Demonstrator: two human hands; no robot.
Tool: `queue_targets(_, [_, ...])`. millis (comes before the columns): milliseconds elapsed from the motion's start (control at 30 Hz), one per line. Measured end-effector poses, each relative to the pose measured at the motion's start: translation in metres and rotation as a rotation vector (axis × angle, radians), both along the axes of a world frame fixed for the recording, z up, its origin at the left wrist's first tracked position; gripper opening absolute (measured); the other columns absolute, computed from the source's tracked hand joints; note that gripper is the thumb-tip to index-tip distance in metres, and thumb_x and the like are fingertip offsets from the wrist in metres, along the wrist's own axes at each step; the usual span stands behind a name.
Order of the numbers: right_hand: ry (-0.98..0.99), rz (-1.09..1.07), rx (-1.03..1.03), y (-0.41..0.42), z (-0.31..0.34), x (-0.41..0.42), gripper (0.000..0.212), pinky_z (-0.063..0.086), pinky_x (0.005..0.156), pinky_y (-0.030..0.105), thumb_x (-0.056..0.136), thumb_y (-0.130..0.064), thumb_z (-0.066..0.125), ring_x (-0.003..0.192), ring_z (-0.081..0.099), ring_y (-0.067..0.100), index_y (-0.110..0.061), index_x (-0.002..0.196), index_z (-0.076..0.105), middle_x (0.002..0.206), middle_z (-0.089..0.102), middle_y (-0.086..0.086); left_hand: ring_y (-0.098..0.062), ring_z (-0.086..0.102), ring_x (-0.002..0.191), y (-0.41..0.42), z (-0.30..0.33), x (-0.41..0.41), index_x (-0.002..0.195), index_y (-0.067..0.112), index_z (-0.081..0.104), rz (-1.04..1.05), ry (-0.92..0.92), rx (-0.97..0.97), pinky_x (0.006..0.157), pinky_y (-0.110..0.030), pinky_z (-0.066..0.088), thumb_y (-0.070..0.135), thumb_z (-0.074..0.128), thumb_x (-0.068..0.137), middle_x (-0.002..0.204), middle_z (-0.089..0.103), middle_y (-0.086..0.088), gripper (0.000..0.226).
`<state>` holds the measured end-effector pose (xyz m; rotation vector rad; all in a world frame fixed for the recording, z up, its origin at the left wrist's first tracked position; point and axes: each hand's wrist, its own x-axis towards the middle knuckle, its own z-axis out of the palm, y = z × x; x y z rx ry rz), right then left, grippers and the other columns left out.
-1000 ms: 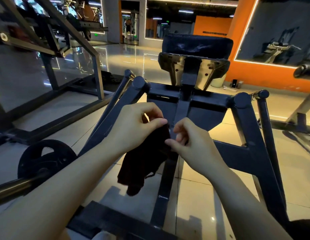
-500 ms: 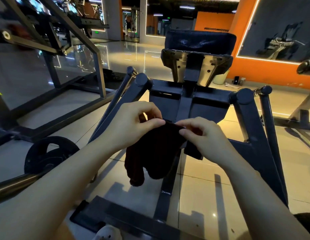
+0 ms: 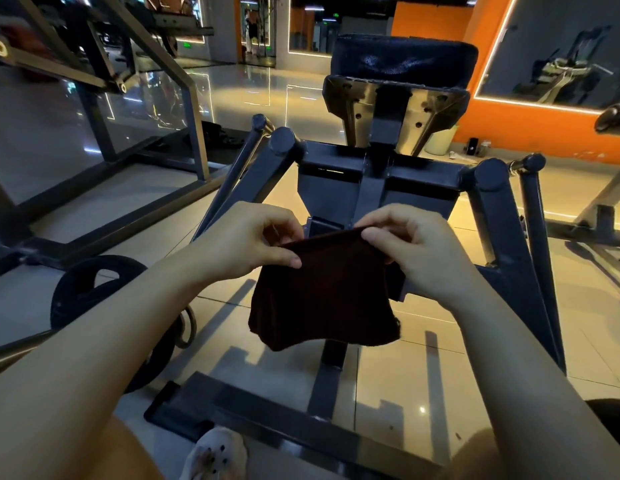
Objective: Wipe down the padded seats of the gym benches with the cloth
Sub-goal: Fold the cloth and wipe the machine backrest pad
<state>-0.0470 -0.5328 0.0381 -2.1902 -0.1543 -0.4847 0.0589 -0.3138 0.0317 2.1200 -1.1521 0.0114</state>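
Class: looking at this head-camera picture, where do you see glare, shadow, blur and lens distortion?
Head view: glare and reflections on the glossy floor; hard frame shadows on the tiles under the cloth; the rack at top left is blurred; wide-angle bending stretches the forearms at the lower edge; both hands are sharp.

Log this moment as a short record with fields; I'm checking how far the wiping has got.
setting: gym, tiled floor
cloth: dark, held up in the air, spread between both hands, lower part hanging loose
left hand: pinches the cloth's top edge
right hand: pinches the cloth's top edge
padded seat: black, ahead on the machine frame, apart from the cloth
weight plate: low on the left
wiping: not yet begun on this pad
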Motion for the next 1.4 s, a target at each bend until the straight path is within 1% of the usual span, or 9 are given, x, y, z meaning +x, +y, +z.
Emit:
queue_targets(100, [-0.021, 0.033, 0.048, 0.002, 0.004, -0.002, 0.020, 0.047, 0.074, 0.013, 0.093, -0.010, 0.061, 0.090, 0.064, 0.000, -0.027, 0.097, 0.069, 0.091, 0.069, -0.012, 0.005, 0.058, 0.087, -0.001, -0.010, 0.005, 0.087, 0.034, 0.062, 0.042, 0.027, 0.123, 0.074, -0.009, 0.045, 0.014, 0.074, 0.081, 0.087, 0.061, 0.016, 0.024])
queue_targets(267, [0.052, 0.007, 0.091, 0.001, 0.004, -0.004, 0.022, 0.050, 0.080, 0.018, 0.088, -0.007, 0.067, 0.087, 0.068, 0.004, -0.028, 0.095, 0.070, 0.081, 0.072, -0.010, -0.002, 0.061, 0.092, -0.002, -0.041, 0.017, 0.105, 0.021, 0.068, 0.108, 0.116, 0.300, 0.084, -0.021, 0.047, 0.019, 0.062, 0.092, 0.095, 0.066, 0.010, 0.014])
queue_targets(467, [0.017, -0.146, 0.042, -0.017, 0.006, -0.011, 0.014, 0.048, 0.067, 0.013, 0.092, -0.017, 0.063, 0.081, 0.064, 0.000, -0.029, 0.089, 0.069, 0.083, 0.069, -0.010, -0.006, 0.065, 0.084, 0.026, -0.040, 0.030, 0.092, 0.022, 0.061, 0.281, 0.243, 0.063, 0.070, -0.017, 0.048, 0.013, 0.060, 0.093, 0.089, 0.068, 0.003, 0.009])
queue_targets(733, [0.092, -0.111, -0.350, -0.005, 0.001, -0.008, 0.006, 0.047, 0.078, 0.024, 0.092, -0.025, 0.062, 0.089, 0.059, 0.001, -0.027, 0.089, 0.068, 0.086, 0.062, -0.018, 0.002, 0.060, 0.101, -0.037, -0.046, -0.021, 0.119, 0.035, 0.054, -0.050, 0.350, -0.109, 0.087, -0.017, 0.051, 0.027, 0.072, 0.085, 0.113, 0.061, 0.013, 0.040])
queue_targets(867, [0.085, -0.040, -0.151, -0.002, 0.005, -0.015, 0.006, 0.050, 0.072, 0.022, 0.089, -0.021, 0.066, 0.084, 0.063, 0.004, -0.025, 0.087, 0.070, 0.082, 0.066, -0.013, -0.005, 0.060, 0.111, -0.061, -0.057, -0.035, 0.127, 0.020, 0.055, -0.182, 0.562, -0.194, 0.095, -0.028, 0.051, 0.022, 0.073, 0.084, 0.117, 0.063, 0.007, 0.047])
queue_targets(1067, [0.151, 0.003, 0.382, -0.016, 0.010, -0.029, 0.018, 0.049, 0.060, 0.016, 0.083, -0.005, 0.069, 0.075, 0.068, 0.009, -0.016, 0.097, 0.070, 0.078, 0.073, -0.001, -0.011, 0.064, 0.088, -0.052, -0.051, -0.027, 0.094, 0.006, 0.060, -0.206, 0.726, -0.137, 0.079, -0.026, 0.052, 0.028, 0.076, 0.072, 0.089, 0.065, 0.000, 0.035])
queue_targets(1200, [0.160, -0.022, 0.491, -0.031, 0.012, -0.035, 0.024, 0.051, 0.067, 0.020, 0.083, 0.001, 0.065, 0.075, 0.068, 0.009, -0.014, 0.102, 0.069, 0.076, 0.072, -0.003, -0.021, 0.067, 0.093, -0.026, -0.064, -0.004, 0.103, 0.008, 0.065, -0.069, 0.587, 0.095, 0.082, -0.035, 0.056, 0.023, 0.080, 0.077, 0.100, 0.068, -0.008, 0.033])
queue_targets(1267, [0.145, -0.134, 0.348, -0.033, 0.008, -0.033, 0.021, 0.050, 0.074, 0.024, 0.085, -0.004, 0.068, 0.078, 0.068, 0.007, -0.018, 0.101, 0.069, 0.068, 0.070, -0.008, -0.021, 0.064, 0.091, -0.017, -0.069, 0.005, 0.091, 0.015, 0.065, 0.065, 0.503, 0.076, 0.080, -0.036, 0.054, 0.018, 0.078, 0.078, 0.095, 0.065, -0.007, 0.019])
queue_targets(1400, [-0.010, -0.382, 0.108, -0.035, 0.002, -0.026, 0.014, 0.049, 0.072, 0.028, 0.083, -0.020, 0.075, 0.078, 0.065, 0.009, -0.031, 0.083, 0.066, 0.070, 0.066, -0.007, -0.009, 0.057, 0.090, -0.011, -0.062, 0.014, 0.084, 0.023, 0.059, 0.247, 0.313, -0.011, 0.074, -0.029, 0.047, 0.016, 0.078, 0.078, 0.091, 0.061, 0.004, 0.021])
